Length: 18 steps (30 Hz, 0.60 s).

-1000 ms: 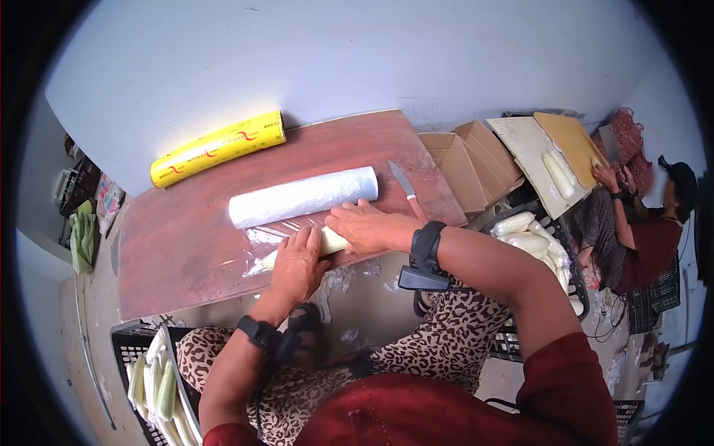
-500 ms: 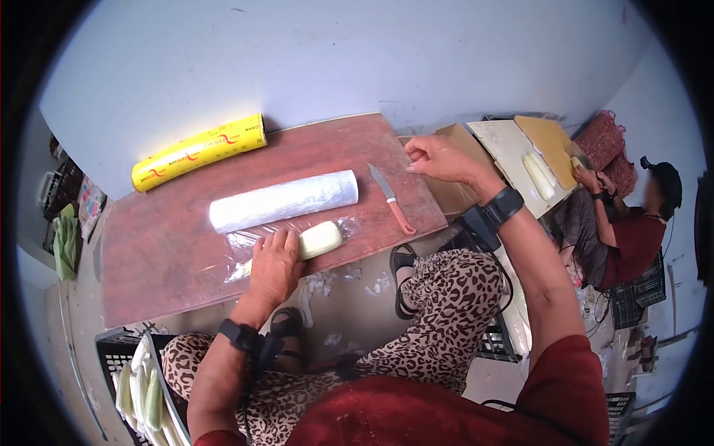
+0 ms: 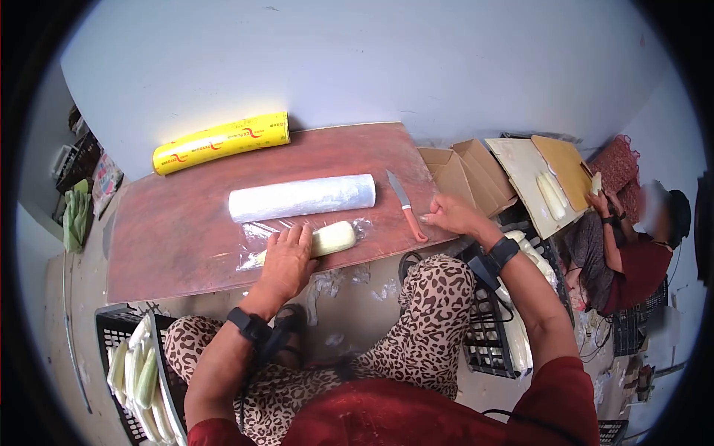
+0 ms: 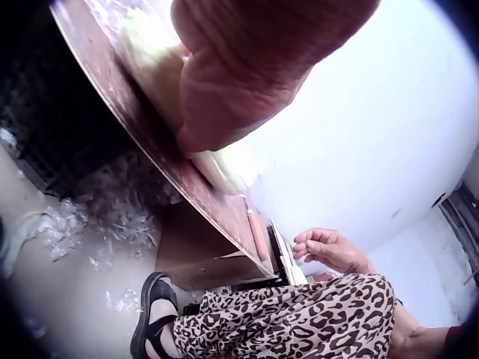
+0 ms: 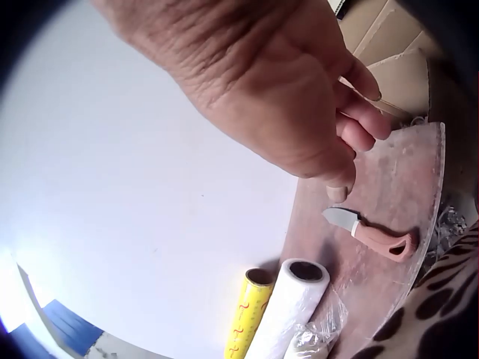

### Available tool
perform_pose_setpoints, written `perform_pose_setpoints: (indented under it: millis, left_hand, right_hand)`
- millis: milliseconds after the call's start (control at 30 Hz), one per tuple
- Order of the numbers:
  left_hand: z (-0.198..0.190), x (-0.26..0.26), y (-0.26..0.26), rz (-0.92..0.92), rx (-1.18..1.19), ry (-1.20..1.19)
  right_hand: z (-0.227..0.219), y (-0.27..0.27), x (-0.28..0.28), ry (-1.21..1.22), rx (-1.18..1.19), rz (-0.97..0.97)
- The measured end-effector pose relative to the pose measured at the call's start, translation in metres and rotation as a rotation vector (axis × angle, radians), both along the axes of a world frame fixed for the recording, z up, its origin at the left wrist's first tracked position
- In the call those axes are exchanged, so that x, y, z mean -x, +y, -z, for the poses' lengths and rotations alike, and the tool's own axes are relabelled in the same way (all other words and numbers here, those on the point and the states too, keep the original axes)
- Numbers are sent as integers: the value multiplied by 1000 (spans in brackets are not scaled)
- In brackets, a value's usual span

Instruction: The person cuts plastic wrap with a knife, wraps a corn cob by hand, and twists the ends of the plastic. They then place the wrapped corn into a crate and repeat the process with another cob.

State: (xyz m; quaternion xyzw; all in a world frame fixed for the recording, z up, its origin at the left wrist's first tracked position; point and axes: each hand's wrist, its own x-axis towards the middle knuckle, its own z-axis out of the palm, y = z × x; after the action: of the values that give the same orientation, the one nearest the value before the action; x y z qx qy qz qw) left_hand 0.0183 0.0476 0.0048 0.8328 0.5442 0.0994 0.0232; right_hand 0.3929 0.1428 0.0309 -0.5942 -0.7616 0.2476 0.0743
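A pale husked ear of corn (image 3: 336, 238) lies along the table's near edge on a sheet of clear plastic film (image 3: 254, 233). My left hand (image 3: 288, 260) rests across the corn's left part with its fingers extended, hiding that stretch. In the left wrist view the thumb lies against the corn's side. Past the table's right end my right hand (image 3: 455, 214) hovers near a knife (image 3: 407, 209) with an orange-pink handle. Its fingers are loosely bent, with nothing between them in the right wrist view (image 5: 299, 120). Behind the corn lies a white film roll (image 3: 301, 198).
A yellow printed roll (image 3: 222, 143) lies at the table's back left. Cardboard boxes (image 3: 468, 175) stand off the right end. Black crates hold unwrapped corn (image 3: 141, 372) at left and wrapped corn (image 3: 517, 334) at right. Another person (image 3: 632, 260) works at a board on the right.
My right hand has left the corn, swung up and right past the knife, then come lower beside its handle. The left hand has stayed on the corn, whose right end now shows.
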Motion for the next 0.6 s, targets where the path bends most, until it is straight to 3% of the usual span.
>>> perform_pose_setpoints:
  millis: [133,233,333,600]
  left_hand:
    - [-2,5,-8,-2,-52,7]
    - [-1,2,-12,-1,-106,9]
    - [8,-8,-13,-8,-160,-42]
    - [24,-33,-19,-68,-263,-59]
  right_hand:
    - [27,2,23,41,-39,62]
    - [15,-11,42,-72,23,67]
    - [39,-3,40,-158,-153,31]
    - [47,6,33,-250,-185,61]
